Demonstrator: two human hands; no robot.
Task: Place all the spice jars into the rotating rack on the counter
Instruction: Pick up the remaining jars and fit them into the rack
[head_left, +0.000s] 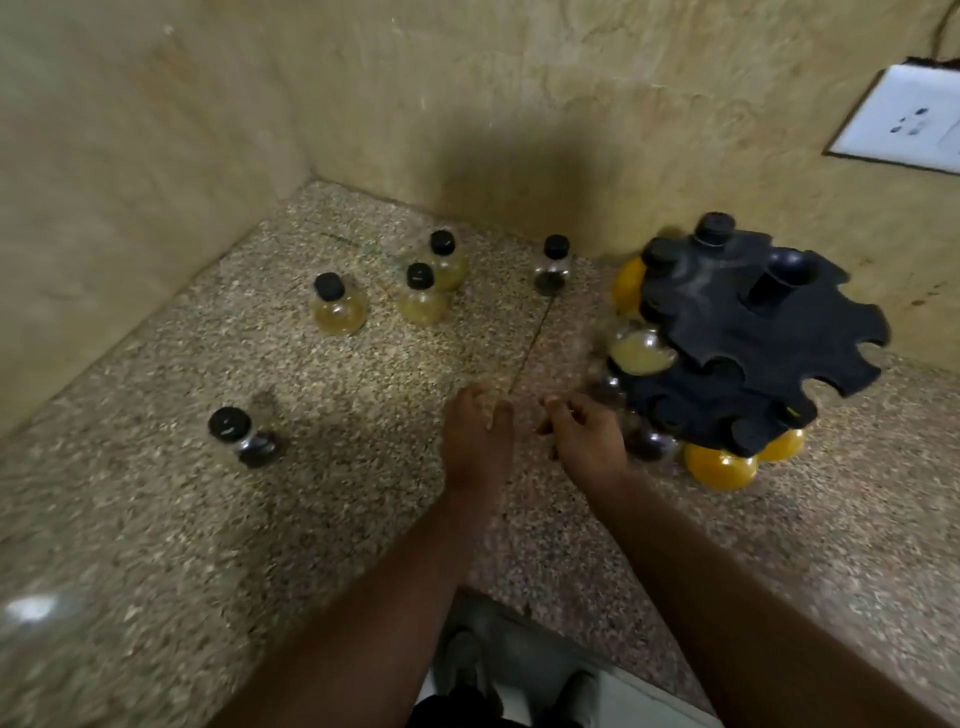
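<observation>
Both hands are hovering empty over the table (156, 519), grips loosely apart. The left hand (478, 436) is lying nearer the upright dark jar (244, 436) at its 9 o'clock; the right hand (587, 441) is sitting beside the rack (753, 332) at its 2 o'clock.

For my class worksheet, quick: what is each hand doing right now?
Left hand: open, holding nothing.
Right hand: loosely curled, empty, beside the black plastic rotating rack.
</observation>
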